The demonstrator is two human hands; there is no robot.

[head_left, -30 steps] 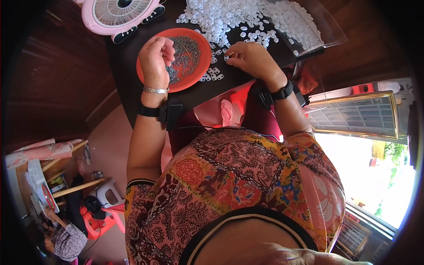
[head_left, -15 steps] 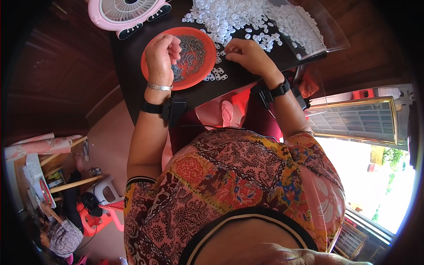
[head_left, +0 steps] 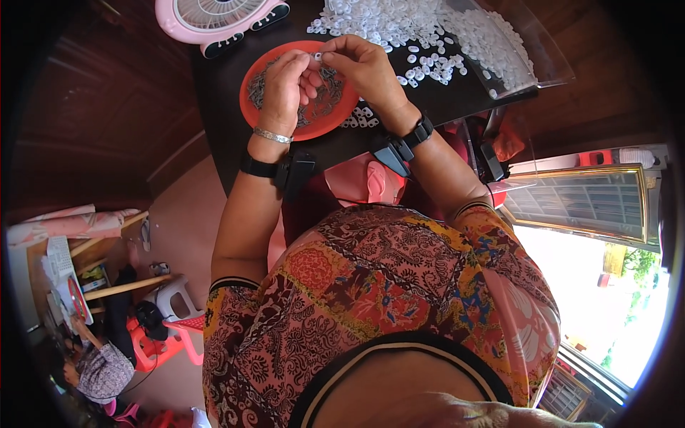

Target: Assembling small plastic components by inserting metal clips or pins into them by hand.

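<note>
Over an orange plate [head_left: 249, 120], my two hands meet at the fingertips. Many small grey pieces, shaped like screws [head_left: 330, 100], lie in the plate. Between thumb and forefinger, my right hand [head_left: 371, 75] pinches a small white plastic piece [head_left: 318, 56] with a dark hole. My left hand [head_left: 285, 85] is closed beside it, fingers curled and thumb tip near the piece; what it holds, if anything, is too small to make out. Similar flat white pieces with holes [head_left: 360, 118] lie at the plate's right edge, partly under my right wrist.
A heap of white oval plastic pieces [head_left: 385, 23] covers the back of the dark table [head_left: 225, 143]. More fill a clear tray [head_left: 549, 77] at right. A pink fan [head_left: 214, 18] stands at back left. Another person [head_left: 107, 371] sits at far lower left near a red stool [head_left: 153, 353].
My right hand has moved left and up from the white pieces to meet my left hand, and a white piece now shows between the fingertips. The view has shifted slightly.
</note>
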